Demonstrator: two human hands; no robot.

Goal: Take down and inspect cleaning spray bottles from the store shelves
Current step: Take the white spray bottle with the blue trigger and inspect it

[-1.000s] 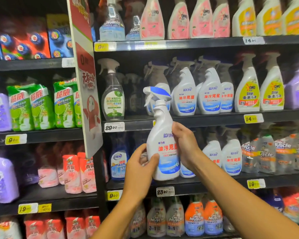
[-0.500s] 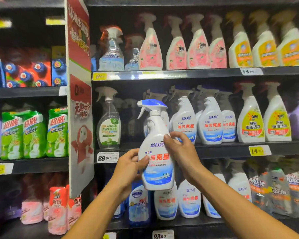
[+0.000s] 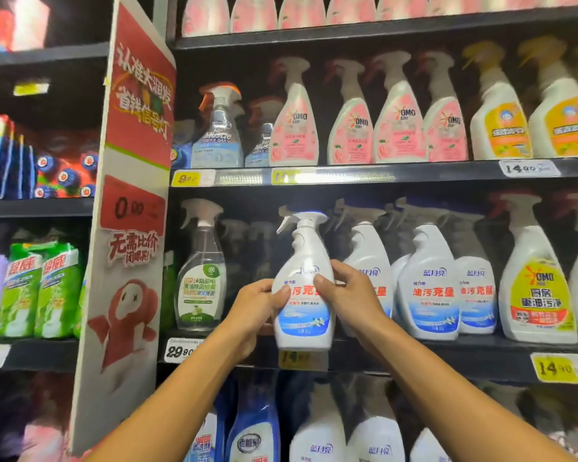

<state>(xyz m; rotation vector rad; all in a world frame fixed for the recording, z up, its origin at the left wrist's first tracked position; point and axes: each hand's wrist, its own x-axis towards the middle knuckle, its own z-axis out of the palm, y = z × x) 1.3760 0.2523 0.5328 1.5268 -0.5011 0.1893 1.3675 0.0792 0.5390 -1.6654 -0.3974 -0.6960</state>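
From the head view, both hands hold 1 white spray bottle (image 3: 302, 288) upright in front of the middle shelf (image 3: 414, 356), its base level with the shelf edge and its trigger pointing left. The left hand (image 3: 259, 308) wraps the bottle's left side, grip curled, thumb across the label. The right hand (image 3: 349, 295) pinches the right side, fingertips (image 3: 321, 281) on the red lettering. Matching white bottles (image 3: 429, 281) stand just right on the shelf, a clear bottle (image 3: 201, 278) to the left, pink bottles (image 3: 296, 121) on the shelf above. A red sign (image 3: 131, 208) stands on the left.
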